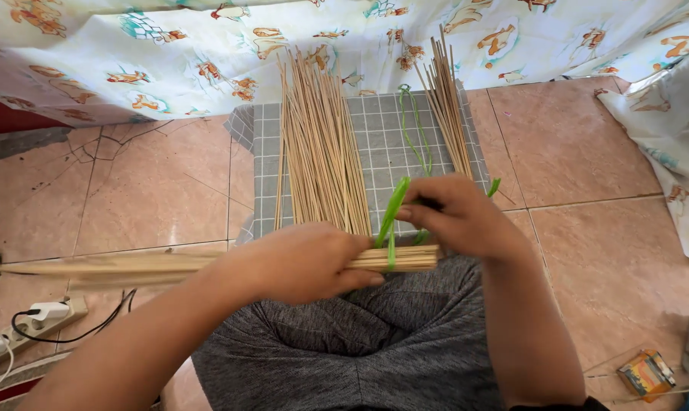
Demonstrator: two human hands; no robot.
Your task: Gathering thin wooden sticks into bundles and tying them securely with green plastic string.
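My left hand (303, 262) grips a bundle of thin wooden sticks (131, 268) that lies level across my lap, its long end reaching left. A green plastic strip (392, 213) is wrapped around the bundle near its right end. My right hand (459, 217) pinches that strip just above the bundle. Two loose heaps of the same sticks, a large heap (322, 152) and a smaller heap (447, 106), lie on a grey checked cloth (382, 144) in front of me.
More thin green strips (414, 129) lie on the cloth between the heaps. A patterned cloth (207, 46) hangs at the back. A white power strip with cables (44, 313) sits at the left on the tiled floor. A small box (647, 373) lies at lower right.
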